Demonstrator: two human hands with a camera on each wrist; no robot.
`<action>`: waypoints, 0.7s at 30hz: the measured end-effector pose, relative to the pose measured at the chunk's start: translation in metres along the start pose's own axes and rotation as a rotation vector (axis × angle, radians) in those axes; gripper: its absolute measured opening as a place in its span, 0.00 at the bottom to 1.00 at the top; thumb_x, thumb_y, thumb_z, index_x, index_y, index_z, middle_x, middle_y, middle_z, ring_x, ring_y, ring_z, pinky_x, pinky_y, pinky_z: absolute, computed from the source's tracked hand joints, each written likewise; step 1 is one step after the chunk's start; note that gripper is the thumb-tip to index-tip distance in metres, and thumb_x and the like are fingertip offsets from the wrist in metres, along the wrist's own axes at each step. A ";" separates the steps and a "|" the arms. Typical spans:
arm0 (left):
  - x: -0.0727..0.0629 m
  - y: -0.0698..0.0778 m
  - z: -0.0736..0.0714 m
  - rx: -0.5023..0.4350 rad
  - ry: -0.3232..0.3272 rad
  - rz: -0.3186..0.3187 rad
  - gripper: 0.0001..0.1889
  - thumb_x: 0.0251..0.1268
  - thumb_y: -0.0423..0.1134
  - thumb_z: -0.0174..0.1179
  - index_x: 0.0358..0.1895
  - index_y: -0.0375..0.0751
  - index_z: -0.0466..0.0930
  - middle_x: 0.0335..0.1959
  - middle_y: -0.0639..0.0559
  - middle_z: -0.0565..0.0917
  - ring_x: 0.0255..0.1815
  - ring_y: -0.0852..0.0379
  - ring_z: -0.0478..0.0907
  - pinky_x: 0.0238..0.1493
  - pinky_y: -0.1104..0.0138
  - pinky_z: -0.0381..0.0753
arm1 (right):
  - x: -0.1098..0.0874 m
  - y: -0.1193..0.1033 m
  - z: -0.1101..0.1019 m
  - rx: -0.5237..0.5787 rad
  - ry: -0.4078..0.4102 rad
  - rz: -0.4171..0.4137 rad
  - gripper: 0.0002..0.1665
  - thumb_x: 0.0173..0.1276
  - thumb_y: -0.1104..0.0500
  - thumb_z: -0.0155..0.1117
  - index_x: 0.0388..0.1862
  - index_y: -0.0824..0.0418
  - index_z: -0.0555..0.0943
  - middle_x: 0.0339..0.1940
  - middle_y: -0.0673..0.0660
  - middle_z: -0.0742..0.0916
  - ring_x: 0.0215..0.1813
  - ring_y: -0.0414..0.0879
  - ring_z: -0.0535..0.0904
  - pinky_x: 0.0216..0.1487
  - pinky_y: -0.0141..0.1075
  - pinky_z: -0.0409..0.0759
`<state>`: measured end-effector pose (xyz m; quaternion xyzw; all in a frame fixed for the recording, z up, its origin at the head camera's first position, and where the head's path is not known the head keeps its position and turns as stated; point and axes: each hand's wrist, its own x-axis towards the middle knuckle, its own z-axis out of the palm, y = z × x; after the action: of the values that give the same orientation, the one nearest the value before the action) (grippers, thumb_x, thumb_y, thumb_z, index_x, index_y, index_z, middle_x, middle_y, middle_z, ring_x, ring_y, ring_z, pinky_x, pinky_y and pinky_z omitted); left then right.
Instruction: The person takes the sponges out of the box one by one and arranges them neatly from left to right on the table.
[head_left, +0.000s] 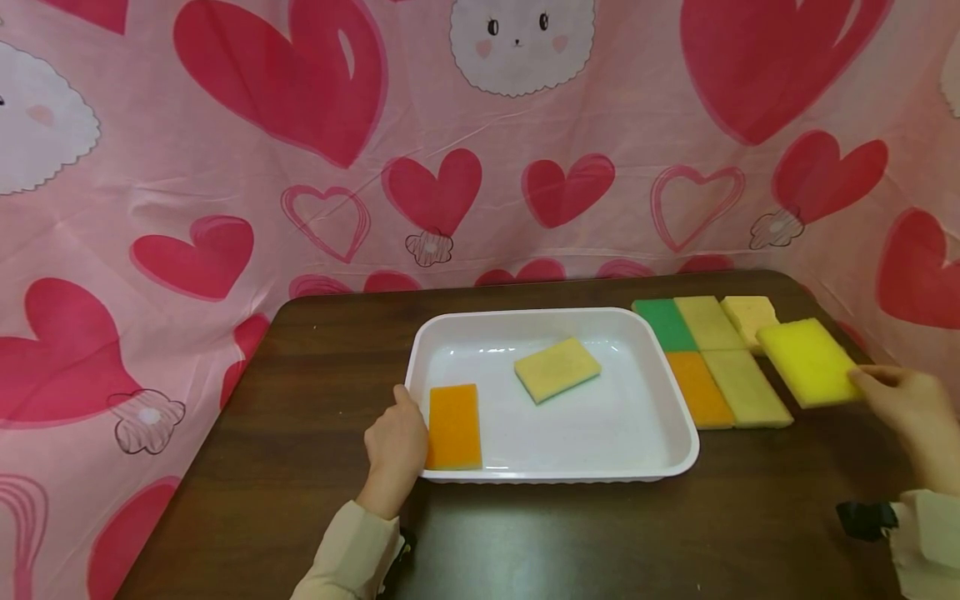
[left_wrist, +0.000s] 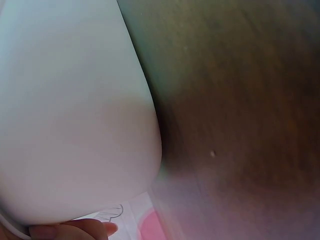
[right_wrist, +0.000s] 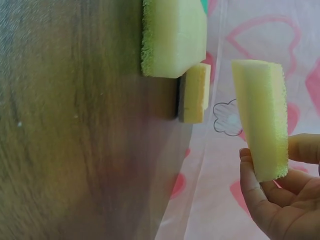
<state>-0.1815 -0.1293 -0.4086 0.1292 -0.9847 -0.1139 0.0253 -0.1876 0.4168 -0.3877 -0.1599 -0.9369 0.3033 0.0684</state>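
At the right side of the head view my right hand pinches a bright yellow sponge by its near right corner. The right wrist view shows this sponge raised off the table, between thumb and fingers. My left hand grips the left rim of a white tray; its fingers show at the rim in the left wrist view. Inside the tray, an orange-topped sponge lies along the left wall, and a pale yellow sponge with a green underside lies tilted near the middle.
Right of the tray, several sponges lie side by side on the dark wooden table: a green one, an orange one, pale yellow ones and a notched yellow one. A pink heart-patterned cloth hangs behind the table.
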 end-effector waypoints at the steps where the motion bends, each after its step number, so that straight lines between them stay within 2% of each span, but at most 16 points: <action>1: 0.000 0.000 0.000 -0.001 0.000 0.000 0.12 0.74 0.37 0.42 0.49 0.30 0.64 0.23 0.36 0.80 0.23 0.42 0.80 0.24 0.52 0.77 | 0.001 0.001 0.000 0.003 0.003 -0.004 0.33 0.72 0.54 0.46 0.54 0.88 0.67 0.44 0.85 0.76 0.23 0.21 0.63 0.27 0.30 0.65; 2: 0.000 0.000 0.000 -0.001 0.000 0.001 0.12 0.74 0.36 0.42 0.50 0.30 0.64 0.23 0.36 0.80 0.23 0.42 0.80 0.24 0.52 0.77 | 0.001 0.003 0.000 0.007 0.002 -0.004 0.33 0.72 0.54 0.46 0.53 0.89 0.67 0.43 0.85 0.76 0.23 0.21 0.63 0.26 0.29 0.65; 3: 0.000 0.000 0.000 -0.001 0.000 0.001 0.12 0.74 0.36 0.42 0.50 0.30 0.64 0.23 0.36 0.80 0.23 0.42 0.80 0.24 0.52 0.77 | 0.001 0.005 0.001 0.010 0.003 -0.005 0.33 0.72 0.54 0.46 0.53 0.89 0.67 0.42 0.85 0.77 0.23 0.17 0.58 0.24 0.27 0.62; 9: 0.001 0.000 0.000 0.001 -0.005 0.000 0.12 0.73 0.36 0.43 0.51 0.29 0.63 0.24 0.36 0.80 0.23 0.42 0.80 0.24 0.52 0.78 | 0.001 0.012 0.002 -0.018 -0.022 -0.003 0.34 0.72 0.53 0.46 0.53 0.89 0.67 0.50 0.86 0.73 0.25 0.20 0.59 0.27 0.28 0.61; 21: 0.001 0.000 0.000 0.005 0.009 0.006 0.11 0.73 0.35 0.43 0.50 0.29 0.64 0.23 0.36 0.80 0.22 0.42 0.79 0.25 0.52 0.78 | 0.001 0.018 0.003 -0.016 -0.034 0.005 0.34 0.71 0.55 0.46 0.52 0.91 0.66 0.45 0.87 0.75 0.23 0.18 0.57 0.27 0.29 0.61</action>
<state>-0.1819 -0.1298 -0.4088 0.1270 -0.9853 -0.1107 0.0296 -0.1842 0.4297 -0.4008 -0.1576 -0.9399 0.2986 0.0504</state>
